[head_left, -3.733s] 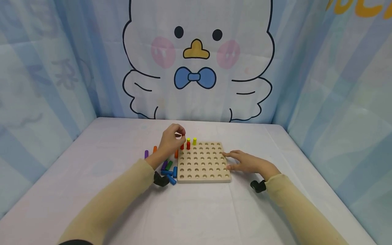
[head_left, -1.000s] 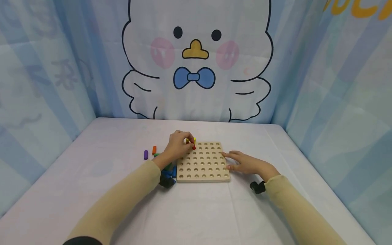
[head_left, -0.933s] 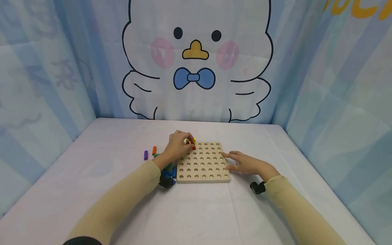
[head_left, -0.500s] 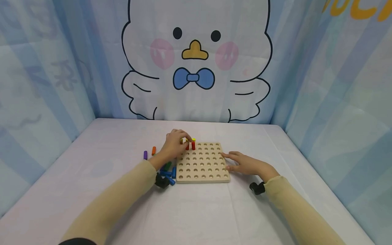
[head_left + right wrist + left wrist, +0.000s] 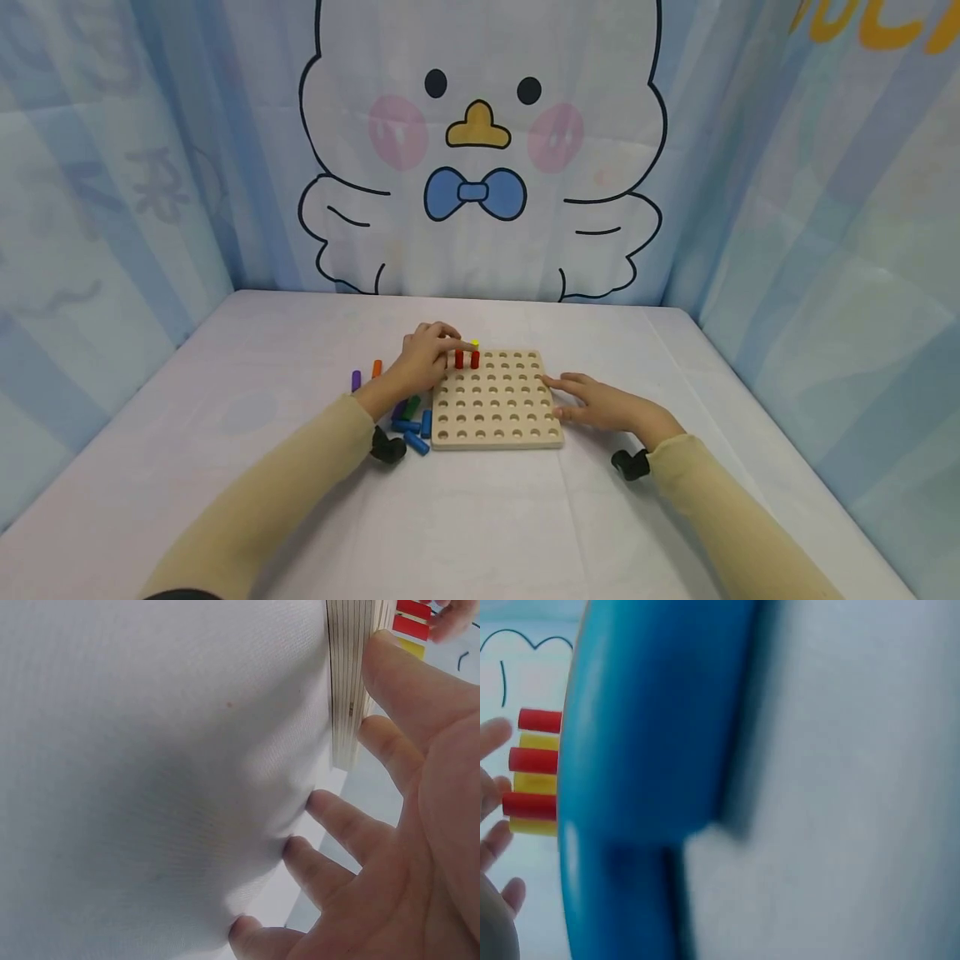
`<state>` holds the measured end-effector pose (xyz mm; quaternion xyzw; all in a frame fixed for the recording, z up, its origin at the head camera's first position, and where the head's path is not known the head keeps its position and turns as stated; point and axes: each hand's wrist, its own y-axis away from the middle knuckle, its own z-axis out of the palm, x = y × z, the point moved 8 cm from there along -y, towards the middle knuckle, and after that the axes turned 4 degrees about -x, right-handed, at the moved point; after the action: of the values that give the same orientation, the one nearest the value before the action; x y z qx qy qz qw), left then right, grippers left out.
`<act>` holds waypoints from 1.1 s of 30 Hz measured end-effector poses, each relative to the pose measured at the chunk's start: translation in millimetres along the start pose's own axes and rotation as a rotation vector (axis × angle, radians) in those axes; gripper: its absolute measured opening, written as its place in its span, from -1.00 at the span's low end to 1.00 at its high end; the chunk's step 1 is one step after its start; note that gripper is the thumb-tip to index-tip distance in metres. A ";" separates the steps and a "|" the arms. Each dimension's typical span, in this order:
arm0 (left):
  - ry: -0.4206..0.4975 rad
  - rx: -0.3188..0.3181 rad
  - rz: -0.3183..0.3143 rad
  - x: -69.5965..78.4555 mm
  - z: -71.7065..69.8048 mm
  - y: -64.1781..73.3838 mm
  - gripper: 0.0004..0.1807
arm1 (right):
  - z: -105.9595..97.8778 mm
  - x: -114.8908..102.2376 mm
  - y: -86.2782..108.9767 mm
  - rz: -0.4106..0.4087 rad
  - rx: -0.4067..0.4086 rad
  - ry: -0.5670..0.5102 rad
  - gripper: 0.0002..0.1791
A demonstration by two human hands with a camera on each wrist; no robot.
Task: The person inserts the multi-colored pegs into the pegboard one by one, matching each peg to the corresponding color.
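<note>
Beige-sleeved left hand (image 5: pixel 423 358) hovering at red pegs (image 5: pixel 475 360), fingers loosely extended, pinching nothing visible, contact unclear. Right hand (image 5: pixel 596 402) spreading fingers, touching right edge of wooden board (image 5: pixel 498 445). Red pegs standing near board's far-left corner, yellow pegs (image 5: pixel 536 784) behind. Blue pegs (image 5: pixel 417 442) lying by board's near-left corner. Board resting nearer far edge of table (image 5: pixel 480 525). Pegs seeming light, stiff, perhaps slippery; pinching upper ends likely working best.
</note>
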<state>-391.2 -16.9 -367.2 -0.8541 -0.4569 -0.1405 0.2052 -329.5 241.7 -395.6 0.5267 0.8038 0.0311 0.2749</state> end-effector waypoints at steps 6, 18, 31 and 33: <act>0.072 0.008 -0.042 -9.8 -6.0 5.8 -0.60 | -0.1 0.6 0.0 0.002 0.004 0.005 -0.22; 0.132 -0.044 -0.123 -53.0 -21.7 24.3 -0.57 | 2.1 1.5 0.0 0.011 0.000 -0.002 -0.23; 0.097 -0.177 -0.225 -98.4 -42.5 66.2 -0.61 | 5.1 1.3 0.5 0.002 0.012 0.004 -0.24; 0.091 -0.191 -0.226 -98.9 -44.8 68.1 -0.63 | 3.9 1.4 1.0 0.001 0.014 0.008 -0.24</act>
<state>-390.2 -143.7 -385.4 -0.8055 -0.5249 -0.2442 0.1265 -327.2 242.4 -399.1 0.5289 0.8048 0.0277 0.2679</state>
